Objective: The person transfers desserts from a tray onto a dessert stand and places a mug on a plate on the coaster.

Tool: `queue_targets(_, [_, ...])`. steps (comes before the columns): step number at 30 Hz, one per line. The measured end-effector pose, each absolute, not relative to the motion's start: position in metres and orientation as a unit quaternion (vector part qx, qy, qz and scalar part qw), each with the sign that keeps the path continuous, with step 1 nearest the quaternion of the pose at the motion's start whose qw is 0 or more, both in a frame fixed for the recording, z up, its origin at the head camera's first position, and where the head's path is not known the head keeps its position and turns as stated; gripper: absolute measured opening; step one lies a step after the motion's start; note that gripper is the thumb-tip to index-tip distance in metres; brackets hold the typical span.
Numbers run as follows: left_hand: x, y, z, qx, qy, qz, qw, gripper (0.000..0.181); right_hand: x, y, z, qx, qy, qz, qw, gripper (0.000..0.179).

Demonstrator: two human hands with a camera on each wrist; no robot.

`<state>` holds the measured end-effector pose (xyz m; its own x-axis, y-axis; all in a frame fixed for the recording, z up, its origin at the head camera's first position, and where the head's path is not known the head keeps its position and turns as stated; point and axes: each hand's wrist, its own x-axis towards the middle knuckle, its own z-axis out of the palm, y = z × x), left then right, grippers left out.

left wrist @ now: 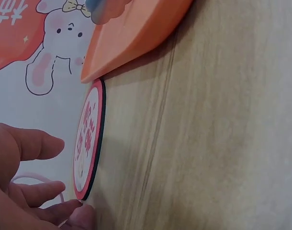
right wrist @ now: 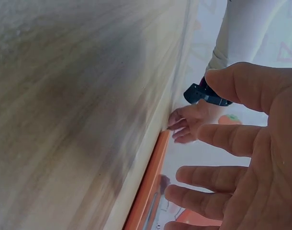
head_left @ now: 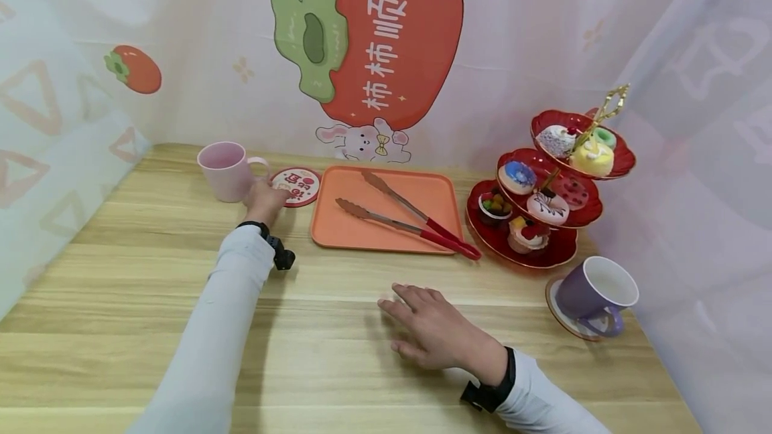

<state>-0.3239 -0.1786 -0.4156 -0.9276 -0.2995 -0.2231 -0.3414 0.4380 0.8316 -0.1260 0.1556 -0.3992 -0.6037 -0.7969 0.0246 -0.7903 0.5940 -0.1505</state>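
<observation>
My left hand (head_left: 265, 201) is between the pink mug (head_left: 226, 173) and the round red-rimmed coaster (head_left: 297, 186). In the left wrist view its fingers are loosely bent, with fingertips close to the near edge of the coaster (left wrist: 88, 139); whether they touch it I cannot tell. Part of the mug's pink handle shows behind them. My right hand (head_left: 437, 330) hovers over the wooden table, palm down with fingers spread, and holds nothing. In front of it lies an orange tray (head_left: 338, 233) bearing red-handled tongs (head_left: 392, 220).
On the right, a three-tier red stand (head_left: 543, 256) carries cakes and doughnuts. A purple mug (head_left: 594, 293) stands on another coaster (head_left: 557, 313) near the table's right edge. A printed cloth (head_left: 211, 99) hangs behind the table, with cloth at both sides.
</observation>
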Motion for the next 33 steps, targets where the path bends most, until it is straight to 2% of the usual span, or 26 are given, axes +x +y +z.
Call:
queue_targets(11, [-0.3274,-0.1826,-0.4183,-0.237,0.794,0.559,-0.037,0.052,-0.1264,0.1544,-0.4021,-0.445,0.892,-0.075,0.035,0.059])
queue_targets(19, [-0.3268,-0.184,-0.4185,-0.275,0.707,0.651,-0.041,0.054,-0.1267,0.1539,-0.4027,-0.445,0.892,-0.067,0.037,0.059])
queue_targets(26, [-0.3246,-0.1857,-0.4163,-0.301,0.67,0.679,-0.009,0.024,-0.1272,0.1537,-0.4014,-0.445,0.894,-0.051,0.025,0.058])
queue_targets(28, [-0.324,-0.186,-0.4165,-0.302,0.666,0.683,0.001,0.026,-0.1271,0.1536,-0.4009,-0.444,0.894,-0.052,0.027,0.057])
queue_targets(33, [-0.3239,-0.188,-0.4201,-0.297,0.647,0.702,0.016,0.048,-0.1263,0.1533,-0.4006,-0.443,0.894,-0.056,0.031,0.057])
